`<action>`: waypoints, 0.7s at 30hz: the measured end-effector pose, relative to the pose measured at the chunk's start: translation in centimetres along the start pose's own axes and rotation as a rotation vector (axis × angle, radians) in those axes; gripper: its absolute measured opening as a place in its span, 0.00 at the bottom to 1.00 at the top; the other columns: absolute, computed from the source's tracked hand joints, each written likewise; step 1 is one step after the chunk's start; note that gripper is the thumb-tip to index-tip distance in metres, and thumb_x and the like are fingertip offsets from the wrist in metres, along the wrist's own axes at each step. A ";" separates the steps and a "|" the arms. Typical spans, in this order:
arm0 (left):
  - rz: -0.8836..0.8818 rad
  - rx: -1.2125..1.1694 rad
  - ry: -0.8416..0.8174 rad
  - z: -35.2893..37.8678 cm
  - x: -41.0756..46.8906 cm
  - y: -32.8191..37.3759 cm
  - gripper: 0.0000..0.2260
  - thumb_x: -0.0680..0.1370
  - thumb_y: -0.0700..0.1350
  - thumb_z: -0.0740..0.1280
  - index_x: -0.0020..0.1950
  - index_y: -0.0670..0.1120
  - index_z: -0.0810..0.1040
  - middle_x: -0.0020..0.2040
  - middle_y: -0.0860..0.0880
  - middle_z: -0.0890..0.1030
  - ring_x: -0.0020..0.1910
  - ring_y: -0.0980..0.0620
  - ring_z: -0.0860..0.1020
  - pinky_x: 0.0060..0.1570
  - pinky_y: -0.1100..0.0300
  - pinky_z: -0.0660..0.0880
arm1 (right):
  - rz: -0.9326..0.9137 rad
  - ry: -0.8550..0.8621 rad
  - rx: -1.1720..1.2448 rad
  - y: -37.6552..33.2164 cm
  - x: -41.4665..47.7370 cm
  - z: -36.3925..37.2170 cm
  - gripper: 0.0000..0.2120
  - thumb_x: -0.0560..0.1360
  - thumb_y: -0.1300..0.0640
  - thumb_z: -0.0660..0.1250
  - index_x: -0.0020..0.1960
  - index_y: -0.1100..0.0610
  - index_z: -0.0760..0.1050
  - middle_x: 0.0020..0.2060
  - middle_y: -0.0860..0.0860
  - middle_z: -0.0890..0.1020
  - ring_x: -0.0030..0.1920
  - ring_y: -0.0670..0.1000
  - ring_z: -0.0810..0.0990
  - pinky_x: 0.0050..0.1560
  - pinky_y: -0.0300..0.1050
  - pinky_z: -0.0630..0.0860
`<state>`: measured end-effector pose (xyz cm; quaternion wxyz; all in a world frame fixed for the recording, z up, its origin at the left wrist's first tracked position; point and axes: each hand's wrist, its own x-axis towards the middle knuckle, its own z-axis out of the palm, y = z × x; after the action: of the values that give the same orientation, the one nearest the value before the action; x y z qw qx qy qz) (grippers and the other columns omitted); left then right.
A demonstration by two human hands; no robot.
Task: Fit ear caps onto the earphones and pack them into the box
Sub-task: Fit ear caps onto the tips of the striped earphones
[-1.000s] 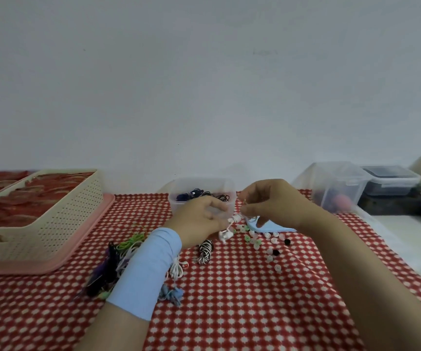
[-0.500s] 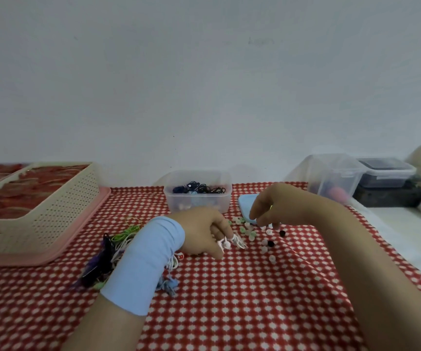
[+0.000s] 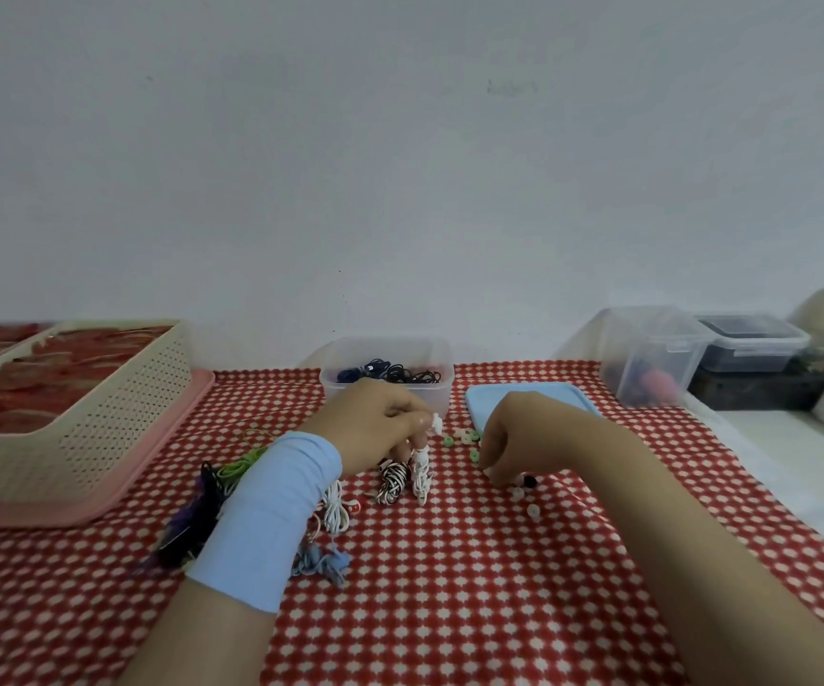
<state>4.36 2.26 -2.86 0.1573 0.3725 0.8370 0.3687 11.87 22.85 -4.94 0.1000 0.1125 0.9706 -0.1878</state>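
My left hand [image 3: 375, 428] grips a white bundled earphone [image 3: 421, 471], one white earbud poking out at the fingertips. My right hand [image 3: 514, 440] is down on the cloth with fingers pinched among loose ear caps [image 3: 523, 492], white, green and black; whether it holds one is hidden. A black-and-white striped earphone bundle [image 3: 392, 480] lies just below the left hand. More coiled earphones [image 3: 333, 509] in white, green, purple and blue lie around the left wrist. A clear box [image 3: 387, 383] holding dark earphones stands behind the hands, its blue lid [image 3: 523, 396] to the right.
A cream perforated basket [image 3: 83, 413] on a pink tray [image 3: 103, 497] fills the left. Clear lidded containers [image 3: 657, 358] stand at the back right beyond the red checked cloth [image 3: 449, 586]. A white surface borders the cloth on the right.
My left hand has lifted a little with the white earphone, uncovering the striped bundle. My right hand has dropped from beside the lid down onto the loose ear caps.
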 end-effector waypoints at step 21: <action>-0.032 -0.745 0.042 1.2 0.2 -0.8 0.10 0.79 0.37 0.66 0.59 0.41 0.82 0.37 0.50 0.84 0.38 0.55 0.80 0.40 0.62 0.80 | -0.165 0.085 1.083 -1.5 -1.4 -1.5 0.10 0.75 0.62 0.73 0.55 0.64 0.84 0.35 0.51 0.85 0.28 0.48 0.73 0.24 0.36 0.66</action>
<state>4.47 2.63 -4.31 0.2705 0.2689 0.6542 0.6531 12.63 21.82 -2.73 -0.0265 0.0786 0.7440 -0.6630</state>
